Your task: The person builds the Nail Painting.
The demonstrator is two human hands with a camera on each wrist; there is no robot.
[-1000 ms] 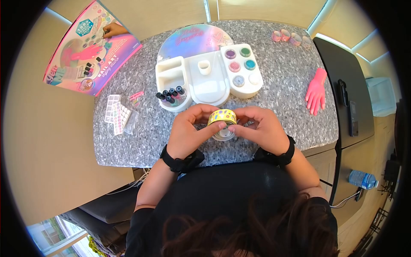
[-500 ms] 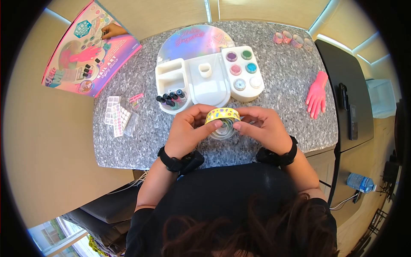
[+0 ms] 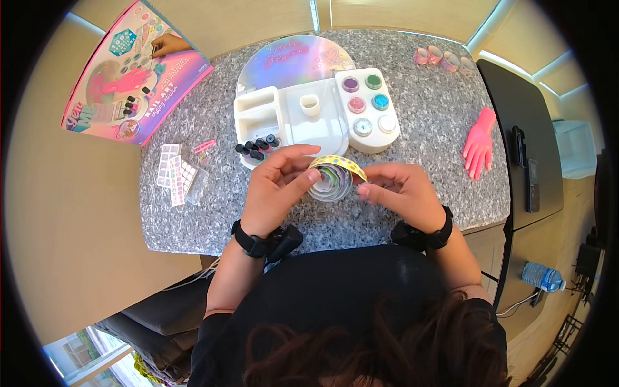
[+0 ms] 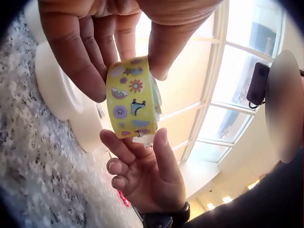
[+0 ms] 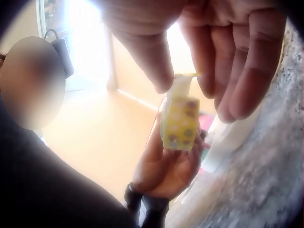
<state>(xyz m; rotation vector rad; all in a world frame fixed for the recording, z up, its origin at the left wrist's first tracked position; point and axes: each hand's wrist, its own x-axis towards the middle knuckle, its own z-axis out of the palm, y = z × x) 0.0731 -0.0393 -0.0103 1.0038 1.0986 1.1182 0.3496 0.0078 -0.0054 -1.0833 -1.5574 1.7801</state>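
A roll of yellow patterned tape (image 3: 332, 178), wound in several layers, is held up over the near part of the table. The left hand (image 3: 277, 190) grips its left side between thumb and fingers. At its right side the right hand (image 3: 400, 193) pinches the loose end of the strip between thumb and forefinger. Flowers and a smiley face show on the roll (image 4: 130, 99) in the left wrist view. In the right wrist view a short length of strip (image 5: 179, 86) runs from the roll up to the right fingertips.
Behind the hands stands a white tray set (image 3: 316, 129) with small polish bottles (image 3: 256, 148) and glitter pots (image 3: 356, 104). Sticker sheets (image 3: 175, 174) lie left, a pink model hand (image 3: 478, 143) right, small pink rolls (image 3: 443, 59) back right. A box (image 3: 135, 77) stands back left.
The hands have moved slightly apart. The roll has tilted so that its coiled layers face the head camera, and its outer end now stretches away toward the right hand.
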